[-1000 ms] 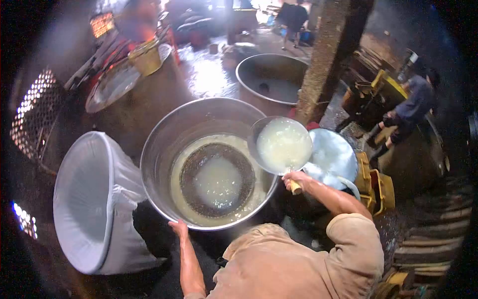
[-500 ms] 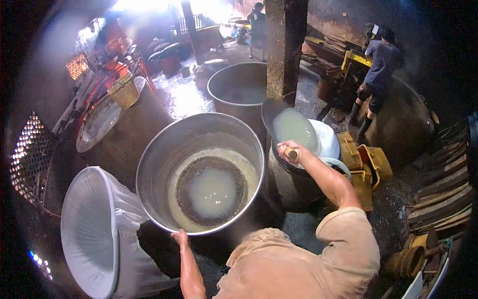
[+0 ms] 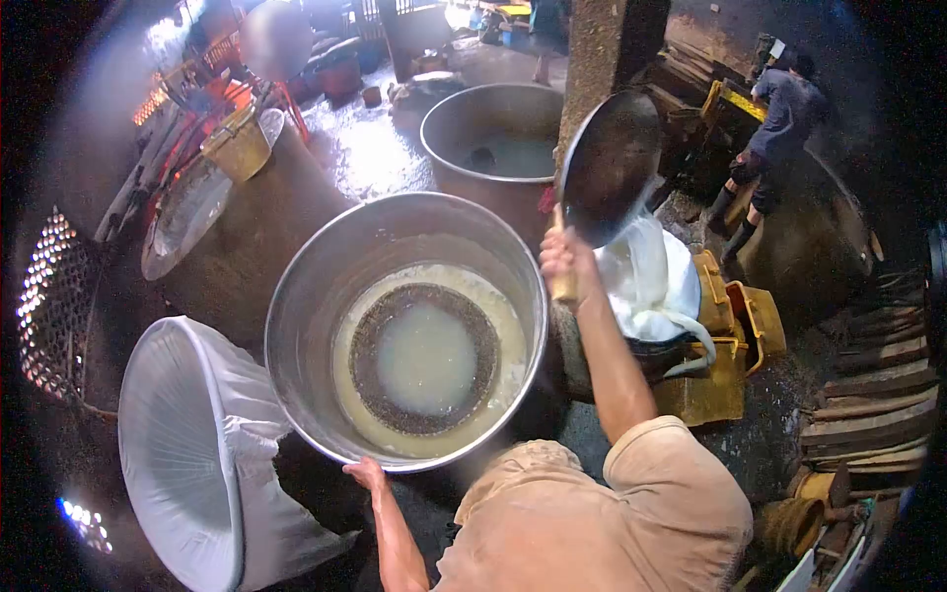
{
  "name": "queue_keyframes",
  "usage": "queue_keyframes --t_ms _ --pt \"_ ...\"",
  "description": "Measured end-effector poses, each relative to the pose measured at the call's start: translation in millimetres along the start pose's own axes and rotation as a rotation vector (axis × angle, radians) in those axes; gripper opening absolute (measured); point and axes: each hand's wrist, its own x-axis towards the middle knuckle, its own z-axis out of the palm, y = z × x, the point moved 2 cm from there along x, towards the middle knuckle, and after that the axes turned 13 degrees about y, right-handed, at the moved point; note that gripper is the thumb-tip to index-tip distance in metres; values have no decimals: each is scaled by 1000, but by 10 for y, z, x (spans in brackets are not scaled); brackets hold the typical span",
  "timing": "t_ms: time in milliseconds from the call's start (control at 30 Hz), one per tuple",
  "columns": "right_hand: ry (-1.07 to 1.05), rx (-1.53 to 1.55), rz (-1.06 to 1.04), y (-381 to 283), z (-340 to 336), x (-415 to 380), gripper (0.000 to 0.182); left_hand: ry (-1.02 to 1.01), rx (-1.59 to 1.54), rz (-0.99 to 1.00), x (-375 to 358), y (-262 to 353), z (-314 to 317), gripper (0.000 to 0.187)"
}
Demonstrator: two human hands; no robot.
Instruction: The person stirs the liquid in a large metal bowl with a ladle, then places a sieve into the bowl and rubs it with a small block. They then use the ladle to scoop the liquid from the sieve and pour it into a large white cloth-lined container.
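Note:
My right hand (image 3: 565, 257) grips the wooden handle of a large metal ladle (image 3: 610, 168), tipped up on edge over a dark pot lined with white cloth (image 3: 659, 286). Pale liquid runs from the ladle into the cloth. My left hand (image 3: 367, 475) rests on the near rim of a big metal basin (image 3: 316, 286) that holds cloudy liquid with a dark ring in it.
A white cloth-lined tub (image 3: 187, 444) lies tilted at the left. A second large vat (image 3: 488, 148) stands behind the basin beside a concrete pillar (image 3: 602, 49). Yellow crates (image 3: 735, 326) sit right of the pot. Another person (image 3: 779, 128) works at the far right.
The ladle, full of pale liquid before, swung right from over the basin to the cloth-lined pot and has now tipped up, emptying into the cloth. My left hand stayed on the basin rim.

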Motion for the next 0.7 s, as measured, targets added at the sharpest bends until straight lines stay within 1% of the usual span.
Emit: queue_keyframes --t_ms 33,100,133,167,200,233,267,300,333,367,400,433,467,500,533,567,600,633,667,700 --pt "93 -117 -93 252 -20 5 15 39 1 -46 -16 -7 16 34" --pt "322 -255 140 793 -245 49 16 63 4 -84 -120 122 -51 32" --pt "345 -272 199 1127 -407 80 13 88 -10 -114 -146 158 -75 31" --pt "357 -437 248 1431 -626 76 12 101 13 -132 -131 98 -25 31" --pt "391 -529 354 1684 -657 -11 11 123 -29 -107 -111 12 33 30" --pt "413 -625 473 1903 -669 -85 11 157 -68 -86 -133 58 -28 29" --pt "415 -652 571 2137 -865 -68 12 192 -183 -132 -194 100 -31 29" --pt "413 -680 678 2395 -1124 -11 13 186 -13 -101 -199 186 -81 31" --pt "502 -683 884 2588 -1414 53 17 159 45 -8 -177 101 -99 39" --pt "591 -901 919 2735 -1679 139 19 184 181 -71 -94 -116 -13 48" --pt "558 -969 938 2797 -1920 228 20 175 215 -52 -95 -140 -60 51" --pt "506 -1214 969 2857 -2308 401 27 157 246 -30 -129 -128 -49 53" --pt "434 -1749 886 2799 -2276 646 33 167 203 -57 -148 -102 -62 54" --pt "339 -1954 790 2751 -2511 952 23 174 160 -81 -187 -31 -93 55" --pt "255 -2166 686 2703 -2741 1259 22 113 124 -171 -226 256 -178 56" --pt "264 -2162 553 2642 -3049 1696 23 135 142 -202 -212 185 -173 56" --pt "267 -2158 421 2584 -3347 2129 31 157 127 -190 -220 85 -150 56" --pt "56 -2203 426 2432 -3432 2617 29 177 111 -174 -228 10 -127 56" --pt "109 -2317 405 2268 -2689 2826 27 186 123 -193 -237 -27 -127 56" --pt "-88 -2526 -69 2217 -2404 3019 29 187 114 -212 -248 -34 -133 58"
